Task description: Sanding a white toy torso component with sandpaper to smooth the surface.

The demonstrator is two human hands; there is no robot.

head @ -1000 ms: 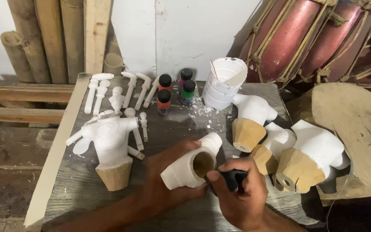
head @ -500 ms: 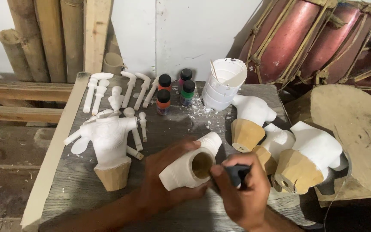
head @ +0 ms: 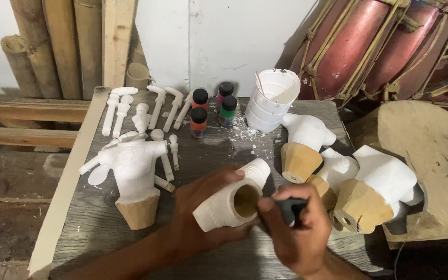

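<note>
Both hands are working a white hollow figure at the lower middle of the frame.

The left hand (head: 203,207) is wrapping its fingers around the white hollow piece (head: 229,199), gripping it on its side just above the grey wooden table (head: 94,228), open wooden end facing the right hand (head: 299,233). That right hand is clenching a black tool (head: 289,210), its tip sitting right at the opening's rim. At left, a white torso with arms (head: 133,171) is standing on its wooden base; loose white limbs (head: 154,111) are lying above it. Small paint bottles (head: 211,106) are clustering at upper middle, beside stacked white cups (head: 270,101). Three more white torsos (head: 348,171) are crowding the right.
</note>
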